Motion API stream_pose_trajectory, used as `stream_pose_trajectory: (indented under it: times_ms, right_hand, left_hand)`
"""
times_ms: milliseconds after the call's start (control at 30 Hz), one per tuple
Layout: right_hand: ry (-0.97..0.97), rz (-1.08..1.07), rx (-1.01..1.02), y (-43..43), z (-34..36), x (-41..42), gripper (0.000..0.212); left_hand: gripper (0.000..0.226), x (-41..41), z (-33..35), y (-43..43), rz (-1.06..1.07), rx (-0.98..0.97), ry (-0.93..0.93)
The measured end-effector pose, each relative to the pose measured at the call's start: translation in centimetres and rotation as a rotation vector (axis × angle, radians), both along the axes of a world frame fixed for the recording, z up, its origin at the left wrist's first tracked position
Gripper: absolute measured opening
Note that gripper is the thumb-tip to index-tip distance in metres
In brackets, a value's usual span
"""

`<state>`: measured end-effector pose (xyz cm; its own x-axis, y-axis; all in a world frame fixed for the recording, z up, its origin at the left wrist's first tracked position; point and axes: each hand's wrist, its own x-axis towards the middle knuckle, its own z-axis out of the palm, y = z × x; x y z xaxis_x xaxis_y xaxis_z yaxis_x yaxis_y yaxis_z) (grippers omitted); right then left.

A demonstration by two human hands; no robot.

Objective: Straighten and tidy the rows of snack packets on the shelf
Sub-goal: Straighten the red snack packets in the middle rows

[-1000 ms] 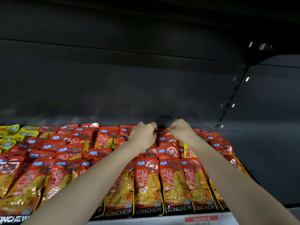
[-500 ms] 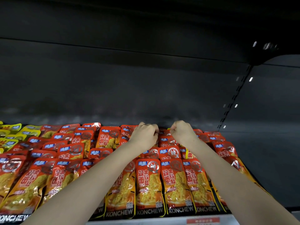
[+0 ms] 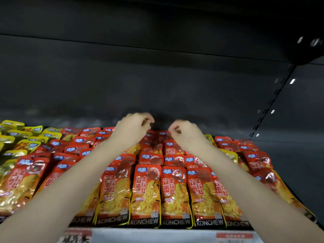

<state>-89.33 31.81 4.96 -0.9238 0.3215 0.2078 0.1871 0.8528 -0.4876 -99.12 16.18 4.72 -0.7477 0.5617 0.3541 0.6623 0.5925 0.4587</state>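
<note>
packets: red-orange snack packets [image 3: 146, 193], glossy, KONCHEW along bottom edge | pose: leaning back, overlapping in rows | place: beneath and either side of left hand [image 3: 133, 128] and right hand [image 3: 185, 135] | yellow packets [image 3: 26, 144]: well left of left hand

Dim, dark shelf back; foil packets [image 3: 147, 190] glare; motion blur; wide-angle edge curvature.

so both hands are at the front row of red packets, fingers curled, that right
Not quite: the left hand and right hand, fingers curled, are at the back rows of the red packets, not the front row. The head view shows it.
</note>
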Motion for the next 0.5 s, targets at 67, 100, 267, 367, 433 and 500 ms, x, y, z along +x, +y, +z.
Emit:
stream_pose_trajectory:
  times_ms: [67,100,267,367,433,500]
  right_hand:
    - [-0.019,0.089,-0.012,-2.4,0.1,-0.6,0.016]
    - [-0.020,0.122,-0.015,-3.4,0.0,-0.9,0.017]
    - [-0.019,0.210,0.015,-7.4,-1.0,-2.6,0.016]
    - [-0.145,0.251,0.126,-8.7,-1.7,-3.0,0.020]
    - [-0.252,0.258,0.196,-9.1,-1.9,-3.0,0.028]
    - [-0.312,0.255,0.263,-9.3,-1.9,-2.9,0.032]
  left_hand:
    - [0.021,-0.5,0.1,-2.5,0.059,0.008,0.010]
    - [0.021,-0.8,0.0,-3.6,0.081,0.018,0.006]
    - [0.012,-1.8,-1.5,-7.5,0.096,-0.129,-0.054]
    - [0.013,-1.7,-2.4,-8.8,0.022,-0.265,-0.070]
    - [0.012,-1.7,-3.0,-9.2,-0.061,-0.287,-0.090]
    - [0.008,-1.7,-3.4,-9.5,-0.109,-0.327,-0.084]
